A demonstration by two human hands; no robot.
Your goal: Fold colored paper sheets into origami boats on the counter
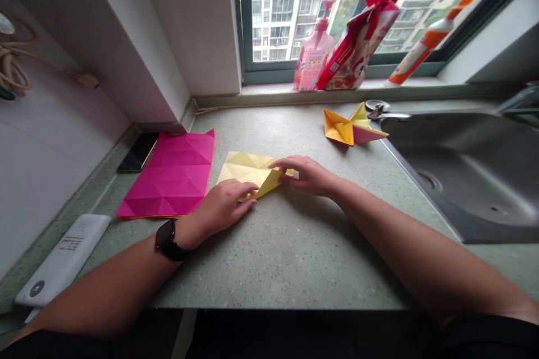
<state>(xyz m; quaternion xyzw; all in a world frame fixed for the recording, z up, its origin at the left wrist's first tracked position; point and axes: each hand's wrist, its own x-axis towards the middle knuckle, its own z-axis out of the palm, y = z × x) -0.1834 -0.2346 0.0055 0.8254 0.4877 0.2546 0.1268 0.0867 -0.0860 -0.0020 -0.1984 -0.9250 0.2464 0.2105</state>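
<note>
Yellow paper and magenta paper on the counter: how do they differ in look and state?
The yellow paper is pale, while the magenta paper is deep pink. The yellow paper has a part bent up on its near right side, with the left hand and right hand at it; the magenta paper lies spread out. Both show crease lines.

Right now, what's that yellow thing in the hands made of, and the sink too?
Yellow sheet: thin, matte paper, it seems, from its straight crease lines. Sink: probably stainless steel with a soft shine, judging by its grey colour and blurry highlights.
</note>
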